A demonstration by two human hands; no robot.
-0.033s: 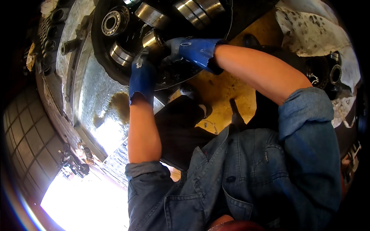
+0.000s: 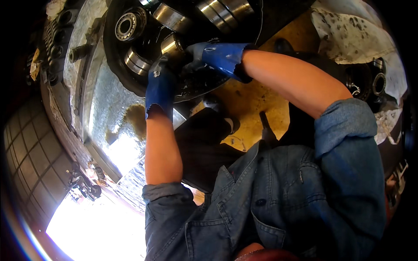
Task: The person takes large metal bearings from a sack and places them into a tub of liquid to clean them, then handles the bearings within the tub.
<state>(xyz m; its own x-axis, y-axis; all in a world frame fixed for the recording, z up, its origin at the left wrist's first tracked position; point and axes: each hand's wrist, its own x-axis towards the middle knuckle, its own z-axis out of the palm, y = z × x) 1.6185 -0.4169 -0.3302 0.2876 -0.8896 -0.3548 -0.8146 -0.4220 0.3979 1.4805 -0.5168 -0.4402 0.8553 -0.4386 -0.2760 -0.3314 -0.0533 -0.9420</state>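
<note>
A shiny steel bearing [image 2: 173, 44] sits low in a dark, oily basin [image 2: 111, 61], between my two hands. My left hand [image 2: 160, 80], in a blue glove with dark oily fingers, grips its near left side. My right hand [image 2: 215, 57], gloved the same way, closes in on the right side. Its fingers are bent and blackened, and the tips merge with the dark basin, so I cannot make out whether they hold the bearing. Around the hands lie a bearing ring [image 2: 137, 61], a roller bearing [image 2: 130, 26], a wide steel ring [image 2: 172, 18] and a large grooved ring [image 2: 224, 14].
Left of the basin runs a metal bench top [image 2: 115, 108] with a brown oily stain. Dark metal parts [image 2: 56, 50] line the far left. An oil-spotted sheet [image 2: 348, 35] hangs at the far right above another bearing [image 2: 379, 84]. The floor [image 2: 254, 102] below is yellowish.
</note>
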